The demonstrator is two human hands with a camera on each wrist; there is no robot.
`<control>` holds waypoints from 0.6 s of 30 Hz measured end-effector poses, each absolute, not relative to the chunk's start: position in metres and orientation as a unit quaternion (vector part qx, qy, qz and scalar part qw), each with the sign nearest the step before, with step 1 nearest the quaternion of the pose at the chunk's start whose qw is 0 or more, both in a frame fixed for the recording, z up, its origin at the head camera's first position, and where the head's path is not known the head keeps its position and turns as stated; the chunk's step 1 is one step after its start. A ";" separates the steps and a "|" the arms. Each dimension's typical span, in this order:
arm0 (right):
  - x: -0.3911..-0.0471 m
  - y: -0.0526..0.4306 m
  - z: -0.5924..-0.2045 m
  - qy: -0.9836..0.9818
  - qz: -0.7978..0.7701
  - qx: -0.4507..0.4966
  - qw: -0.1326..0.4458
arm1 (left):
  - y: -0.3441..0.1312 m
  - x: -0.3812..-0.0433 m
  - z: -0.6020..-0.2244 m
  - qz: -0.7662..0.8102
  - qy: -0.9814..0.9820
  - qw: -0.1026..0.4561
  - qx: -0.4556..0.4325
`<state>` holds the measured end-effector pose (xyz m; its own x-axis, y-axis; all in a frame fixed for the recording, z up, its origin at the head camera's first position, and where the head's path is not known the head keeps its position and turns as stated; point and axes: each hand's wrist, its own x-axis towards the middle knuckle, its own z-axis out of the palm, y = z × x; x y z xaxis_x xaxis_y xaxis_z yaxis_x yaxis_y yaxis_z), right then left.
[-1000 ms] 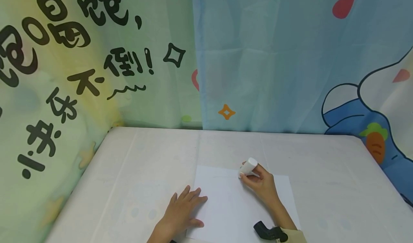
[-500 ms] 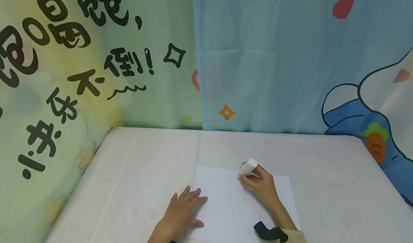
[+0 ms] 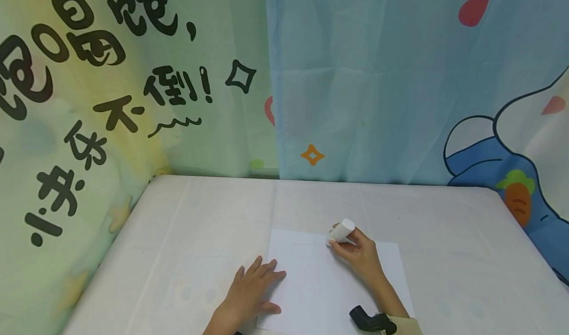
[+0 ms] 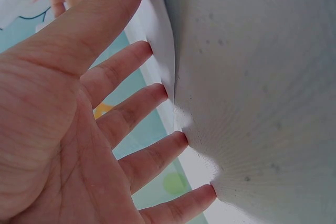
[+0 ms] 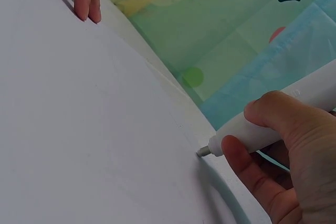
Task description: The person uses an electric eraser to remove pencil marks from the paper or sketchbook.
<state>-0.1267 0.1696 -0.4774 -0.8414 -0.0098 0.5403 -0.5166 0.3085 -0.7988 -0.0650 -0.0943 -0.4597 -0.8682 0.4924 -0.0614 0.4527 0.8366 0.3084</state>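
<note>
My right hand grips a thick white pen between thumb and fingers near the far edge of a white sheet of paper. In the right wrist view, the pen's body slants down to a narrow grey tip, which meets the sheet close to its edge. The left hand lies spread at the sheet's left edge, fingers straight and apart. From the left wrist, its fingertips press on the paper's border and the white cloth. No marks show clearly on the sheet.
A white-covered table spreads around the paper. Behind it hang a blue curtain and a green printed one. A black wrist-worn device sits at the right sleeve, over the sheet's near part.
The pen has shifted very slightly to the left, staying near the paper's far edge in my right hand's grip. The left hand has stayed in place.
</note>
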 end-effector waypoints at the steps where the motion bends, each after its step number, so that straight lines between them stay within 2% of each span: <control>1: -0.128 0.170 -0.481 -0.776 0.564 0.169 0.225 | -0.094 -0.065 -0.460 0.143 0.956 0.070 0.247; 6: -0.135 0.176 -0.497 -0.772 0.572 0.168 0.220 | -0.094 -0.066 -0.460 0.139 0.957 0.070 0.246; 18: -0.135 0.176 -0.499 -0.762 0.594 0.162 0.200 | -0.095 -0.065 -0.461 0.167 0.952 0.083 0.244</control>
<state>-0.1350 0.1763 -0.4987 -0.8678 -0.0089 0.4968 -0.4840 0.2411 -0.8412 -0.0655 -0.0946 -0.4608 -0.8673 0.4921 -0.0756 0.4368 0.8249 0.3588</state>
